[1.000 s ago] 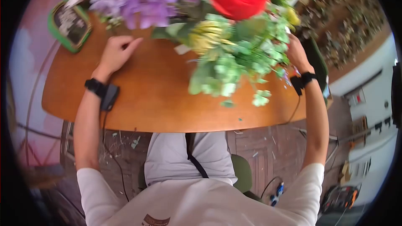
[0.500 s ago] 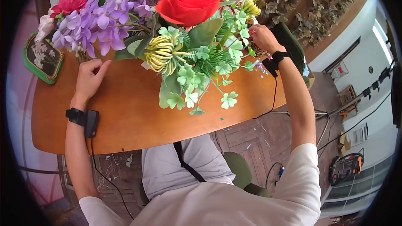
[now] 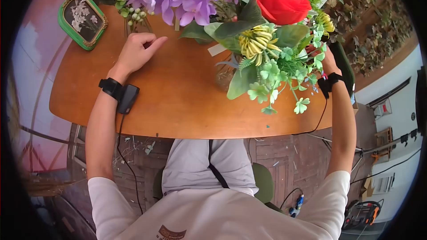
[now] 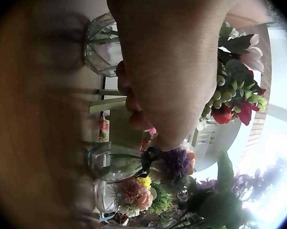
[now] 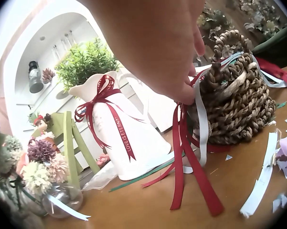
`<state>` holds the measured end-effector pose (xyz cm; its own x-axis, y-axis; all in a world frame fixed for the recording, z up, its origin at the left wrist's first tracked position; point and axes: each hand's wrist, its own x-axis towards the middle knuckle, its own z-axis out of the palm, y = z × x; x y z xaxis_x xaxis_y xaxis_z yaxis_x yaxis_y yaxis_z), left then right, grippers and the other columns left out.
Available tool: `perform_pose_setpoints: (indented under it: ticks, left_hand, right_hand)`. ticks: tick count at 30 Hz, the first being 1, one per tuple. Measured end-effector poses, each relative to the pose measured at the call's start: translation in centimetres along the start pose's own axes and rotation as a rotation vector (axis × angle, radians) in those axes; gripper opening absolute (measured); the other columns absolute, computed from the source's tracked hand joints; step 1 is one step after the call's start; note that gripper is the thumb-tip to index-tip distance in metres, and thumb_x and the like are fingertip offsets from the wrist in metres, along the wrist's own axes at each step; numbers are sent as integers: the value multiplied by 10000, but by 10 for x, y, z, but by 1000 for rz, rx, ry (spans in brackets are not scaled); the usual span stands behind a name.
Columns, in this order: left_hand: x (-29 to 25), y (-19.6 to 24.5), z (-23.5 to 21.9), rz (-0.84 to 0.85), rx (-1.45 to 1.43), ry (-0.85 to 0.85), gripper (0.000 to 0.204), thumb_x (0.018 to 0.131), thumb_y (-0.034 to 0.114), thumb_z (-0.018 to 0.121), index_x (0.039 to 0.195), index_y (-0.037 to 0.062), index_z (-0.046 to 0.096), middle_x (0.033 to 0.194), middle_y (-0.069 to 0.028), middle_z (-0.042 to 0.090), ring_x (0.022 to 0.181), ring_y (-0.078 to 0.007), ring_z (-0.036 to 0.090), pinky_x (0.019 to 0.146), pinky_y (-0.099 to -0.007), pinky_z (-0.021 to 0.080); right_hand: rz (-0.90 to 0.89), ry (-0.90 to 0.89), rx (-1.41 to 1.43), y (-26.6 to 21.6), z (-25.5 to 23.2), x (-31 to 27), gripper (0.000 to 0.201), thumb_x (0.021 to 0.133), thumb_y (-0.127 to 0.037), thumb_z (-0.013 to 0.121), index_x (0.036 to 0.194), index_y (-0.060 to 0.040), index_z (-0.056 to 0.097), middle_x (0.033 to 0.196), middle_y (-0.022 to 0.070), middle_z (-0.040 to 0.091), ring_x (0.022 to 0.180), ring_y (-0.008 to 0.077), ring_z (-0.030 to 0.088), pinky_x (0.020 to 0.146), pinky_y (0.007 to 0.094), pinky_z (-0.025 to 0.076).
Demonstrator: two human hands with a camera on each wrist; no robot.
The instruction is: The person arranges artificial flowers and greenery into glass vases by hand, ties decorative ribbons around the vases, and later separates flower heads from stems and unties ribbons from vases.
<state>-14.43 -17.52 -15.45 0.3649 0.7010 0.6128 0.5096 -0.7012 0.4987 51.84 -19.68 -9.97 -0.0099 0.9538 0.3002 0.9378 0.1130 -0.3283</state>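
Observation:
My left hand (image 3: 138, 53) is held over the left part of the wooden table, fingers loosely curled and thumb out, holding nothing. In the left wrist view, a faceted glass vase (image 4: 101, 50) appears beyond the fingers. At the right, flowers and leaves partly cover my right hand (image 3: 330, 61) in the head view. The right wrist view shows its fingers pinching a dark red ribbon (image 5: 200, 185) at the side of a brown woven basket (image 5: 236, 107). The ribbon's tails hang to the table. A white ribbon (image 5: 203, 138) loops beside it; the fingertips are partly hidden.
A large red rose (image 3: 283, 2), purple flowers (image 3: 191, 0) and clover leaves (image 3: 269, 73) hang over the table (image 3: 178, 102). A green picture frame (image 3: 66, 26) stands at left. Near the basket are a white pitcher (image 5: 148, 136) with a bow and ribbon scraps (image 5: 260, 183).
The head view swings one way and then back, shifting the table and flowers across it. My right hand stays by the basket; my left hand keeps its loosely curled pose.

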Motion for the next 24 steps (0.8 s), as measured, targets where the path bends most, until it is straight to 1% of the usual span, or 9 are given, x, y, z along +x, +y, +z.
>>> perform_pose_setpoints:
  ticks: [1,2,3,4,7,9,15,19,24]
  left_hand:
    - [-3,-2,-3,11,0,-12,423,948,205,693,676,-36,477,599,-122,348,553,-200,302,519,-367,305]
    - [-3,-3,-3,43,34,12,423,946,201,695,674,-36,474,598,-123,343,551,-197,300,518,-367,303]
    - [3,-4,2,92,53,39,423,944,197,698,673,-35,470,596,-124,339,548,-193,298,517,-367,300]
    - [4,-5,5,85,43,39,419,943,185,697,674,-34,463,598,-123,335,550,-193,293,517,-366,297]
    - [1,-4,6,85,21,50,396,941,140,691,681,-35,450,597,-112,340,555,-179,290,518,-354,286]
    - [-1,-3,7,86,1,34,389,942,129,685,683,-36,446,597,-103,344,558,-170,290,519,-350,282]
    - [-2,-11,7,42,-28,29,379,945,105,671,691,-35,427,593,-74,341,565,-150,291,521,-345,269]
    - [-1,-14,7,25,-9,28,376,943,99,670,693,-38,424,595,-72,340,573,-144,297,524,-342,268]
    - [-2,-9,4,-20,-4,13,375,949,102,660,693,-32,422,599,-58,337,581,-132,296,529,-336,275]
  right_hand:
    - [-2,7,98,35,6,7,178,863,-147,645,980,-94,769,1022,181,687,1015,362,654,903,452,525]
    - [-34,34,-259,-26,-6,-13,174,883,-176,641,959,-82,766,993,187,685,1001,369,653,882,467,530]
    - [-192,144,-558,-12,-2,-13,187,898,-202,631,931,-65,753,979,190,683,995,373,652,860,479,534]
    - [-39,88,-605,-39,-10,-20,188,895,-213,641,905,-55,741,989,188,683,997,372,651,847,482,537]
    - [-127,193,-488,-40,-17,-19,154,864,-168,633,910,-62,735,968,195,687,959,392,656,865,466,526]
    - [-69,228,-446,-42,-23,-15,178,870,-172,605,920,-67,740,965,186,696,962,382,661,861,467,526]
    - [32,142,-467,-40,-35,-21,213,875,-181,587,955,-66,748,933,194,721,923,383,686,829,477,538]
    - [27,91,-493,-26,-19,-21,242,878,-186,589,1025,-109,765,956,194,730,939,383,693,846,475,555]
    - [48,121,-473,-31,-10,-23,199,900,-189,608,971,-88,764,910,182,724,919,371,689,823,469,550]
